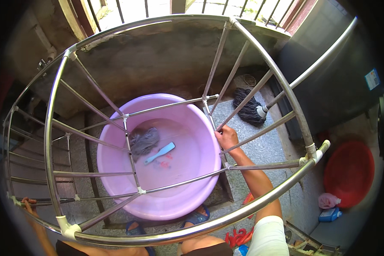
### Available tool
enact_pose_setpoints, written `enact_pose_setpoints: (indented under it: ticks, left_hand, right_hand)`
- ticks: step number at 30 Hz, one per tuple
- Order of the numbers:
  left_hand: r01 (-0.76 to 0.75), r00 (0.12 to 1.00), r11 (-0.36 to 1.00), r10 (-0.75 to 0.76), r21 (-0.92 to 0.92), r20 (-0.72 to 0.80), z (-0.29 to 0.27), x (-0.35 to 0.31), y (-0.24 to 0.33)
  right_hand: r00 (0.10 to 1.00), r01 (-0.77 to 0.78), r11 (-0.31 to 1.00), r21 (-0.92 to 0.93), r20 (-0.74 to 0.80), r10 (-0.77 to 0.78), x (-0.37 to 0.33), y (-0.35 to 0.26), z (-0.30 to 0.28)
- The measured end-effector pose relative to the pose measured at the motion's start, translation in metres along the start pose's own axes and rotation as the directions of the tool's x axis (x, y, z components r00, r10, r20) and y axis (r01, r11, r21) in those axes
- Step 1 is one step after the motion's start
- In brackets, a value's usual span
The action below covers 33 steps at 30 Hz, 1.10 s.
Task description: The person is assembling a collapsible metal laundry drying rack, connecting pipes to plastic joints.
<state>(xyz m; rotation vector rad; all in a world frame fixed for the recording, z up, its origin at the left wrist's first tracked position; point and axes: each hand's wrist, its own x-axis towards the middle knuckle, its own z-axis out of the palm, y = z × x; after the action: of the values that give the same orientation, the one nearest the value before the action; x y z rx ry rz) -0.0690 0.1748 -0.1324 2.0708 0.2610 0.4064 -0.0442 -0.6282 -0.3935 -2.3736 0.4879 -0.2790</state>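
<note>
A large rack of shiny metal tubes (49, 123) with white plastic joints is held up in front of me and spans most of the view. My right hand (228, 138) grips one of its inner bars, just past the right rim of the basin. At the far lower left, my left hand (28, 204) has its fingers round the rack's outer tube, partly hidden by it. Behind the bars stands a wide pinkish-purple basin (160, 212) with shallow water. In it lie a soaked grey cloth (145, 141) and a light blue brush (160, 153).
A dark string mop (248, 107) rests on the stone slab to the right. Farther right are a red basin (350, 170), a pink bundle (328, 200) and a blue bottle (330, 214). Red peppers (239, 237) lie near my right elbow. A concrete wall (145, 59) and barred window stand ahead.
</note>
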Motion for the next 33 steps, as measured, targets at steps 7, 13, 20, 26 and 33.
enact_pose_setpoints:
  ticks: [7, 13, 20, 26, 33]
  left_hand:
    - [-0.027, 0.997, 0.994, 0.019, -0.103, -0.079, 0.035, -0.012, 0.015]
    - [-0.008, 0.993, 0.994, -0.005, -0.110, -0.116, 0.046, -0.020, 0.033]
    - [-0.016, 0.998, 0.993, 0.009, -0.115, -0.059, 0.018, -0.006, 0.004]
    - [0.001, 1.000, 0.995, 0.001, -0.097, 0.015, -0.014, 0.012, -0.021]
    - [0.001, 0.994, 0.994, -0.013, -0.111, -0.109, 0.023, -0.013, 0.014]
  right_hand:
    - [0.998, 0.042, 0.996, -0.076, 0.044, -0.039, 0.006, 0.014, -0.011]
    - [0.997, 0.011, 0.988, -0.156, 0.078, 0.001, 0.005, -0.003, -0.021]
    - [0.985, -0.026, 0.997, -0.079, 0.169, 0.039, 0.010, 0.003, -0.015]
    - [0.919, -0.321, 0.784, 0.531, 0.374, 0.124, -0.004, 0.043, -0.019]
    - [0.828, -0.539, 0.687, 0.487, 0.455, 0.327, -0.061, 0.022, -0.042]
